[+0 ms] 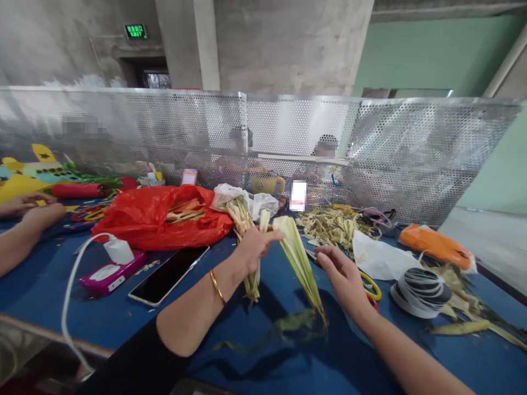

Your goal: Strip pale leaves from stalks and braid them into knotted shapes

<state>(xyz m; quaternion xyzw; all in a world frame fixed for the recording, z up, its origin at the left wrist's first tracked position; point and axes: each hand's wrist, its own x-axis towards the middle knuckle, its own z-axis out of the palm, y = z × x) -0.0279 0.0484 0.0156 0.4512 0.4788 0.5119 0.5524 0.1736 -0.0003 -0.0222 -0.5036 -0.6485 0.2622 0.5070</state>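
Observation:
My left hand (254, 249), closed with its index finger and thumb forward, grips a bundle of pale corn husks (252, 282). From its fingertips a wide green-and-white corn husk (300, 258) hangs down, its dark, withered end near the blue table (255, 351). Facing that husk from the right is my right hand (340, 274), fingers curled. A pair of scissors (373, 289) appears to lie across its palm, metal tips by the thumb and yellow and red handles beyond the wrist; the hand hides the middle. More husk strips (237, 211) lie behind my left hand.
A red plastic bag (135, 219) with husks, a phone (168, 277) and a purple power strip (113, 274) lie left. A husk pile (333, 225), ribbon roll (420, 293) and orange packet (436, 247) lie right. Another person's hands (39, 214) work far left. A perforated metal screen (296, 131) stands behind.

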